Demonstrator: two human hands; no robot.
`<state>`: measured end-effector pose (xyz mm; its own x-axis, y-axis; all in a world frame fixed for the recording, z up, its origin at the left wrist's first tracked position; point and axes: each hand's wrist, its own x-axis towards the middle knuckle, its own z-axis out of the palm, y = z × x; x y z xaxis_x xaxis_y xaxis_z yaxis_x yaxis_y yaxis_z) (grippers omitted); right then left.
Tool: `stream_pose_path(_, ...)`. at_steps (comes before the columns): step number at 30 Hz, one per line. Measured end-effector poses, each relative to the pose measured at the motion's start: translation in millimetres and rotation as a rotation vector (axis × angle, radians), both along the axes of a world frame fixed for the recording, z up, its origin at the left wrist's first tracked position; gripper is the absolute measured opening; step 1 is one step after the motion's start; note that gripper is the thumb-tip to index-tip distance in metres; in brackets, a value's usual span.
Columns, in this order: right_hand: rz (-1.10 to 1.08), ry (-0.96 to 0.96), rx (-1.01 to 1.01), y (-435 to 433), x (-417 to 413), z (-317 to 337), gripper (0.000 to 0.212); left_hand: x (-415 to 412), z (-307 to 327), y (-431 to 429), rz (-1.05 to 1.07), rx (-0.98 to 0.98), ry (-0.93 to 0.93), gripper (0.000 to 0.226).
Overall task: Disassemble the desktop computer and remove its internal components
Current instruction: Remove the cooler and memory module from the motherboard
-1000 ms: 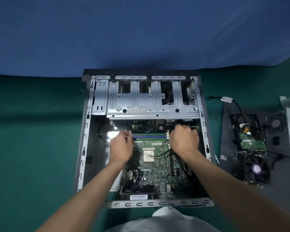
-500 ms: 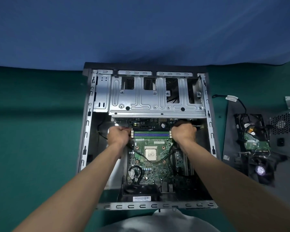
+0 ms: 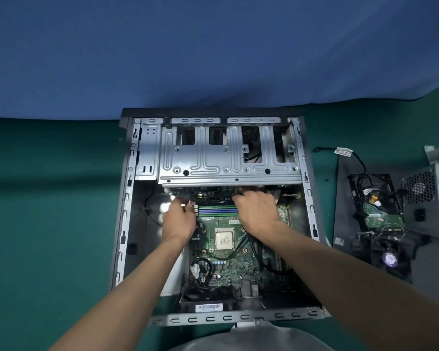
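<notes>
Now the left hand point(image 3: 179, 220) curls at the clips point(image 3: 195, 210), grip unclear; right hand point(image 3: 257, 211) covers the other end, fingertips hidden; RAM point(image 3: 218, 211) sits between them; press both clips evenly, then lift straight.

— dim in here, isn't it? a cool bluish cast over everything.
— yes, light falls from above; the metal drive cage point(image 3: 228, 160) shines, and a bright spot glares on the case floor point(image 3: 165, 207).
— the left hand point(image 3: 179, 224) looks smeared.
— motion blur. and the wide lens bows the edge of the blue backdrop point(image 3: 213, 46) toward the corners.
</notes>
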<state>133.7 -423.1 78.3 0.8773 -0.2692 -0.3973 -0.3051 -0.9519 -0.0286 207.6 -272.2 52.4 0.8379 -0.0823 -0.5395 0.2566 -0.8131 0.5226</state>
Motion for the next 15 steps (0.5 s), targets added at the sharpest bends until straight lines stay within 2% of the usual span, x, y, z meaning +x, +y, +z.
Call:
stream_pose_path(5, 0.071, -0.143, 0.002, -8.2, -25.2, 46.3, 0.02, -9.4, 6.2, -1.9, -0.028, 0.045, -0.015, 0.009)
stream_pose_path(9, -0.073, -0.295, 0.23, -35.0, -77.6, 86.5, 0.015, -22.0, 10.4, -10.9, -0.136, 0.068, -0.177, 0.005)
stream_pose_path(12, -0.374, -0.527, 0.483, -57.5, -119.4, 111.1, 0.007, -29.7, 10.2, -16.0, -0.359, 0.16, -0.31, 0.024)
stream_pose_path(15, -0.812, -0.719, 0.606, -78.0, -146.3, 99.0, 0.005, -40.9, 8.6, -24.9, -0.646, 0.187, -0.301, 0.05)
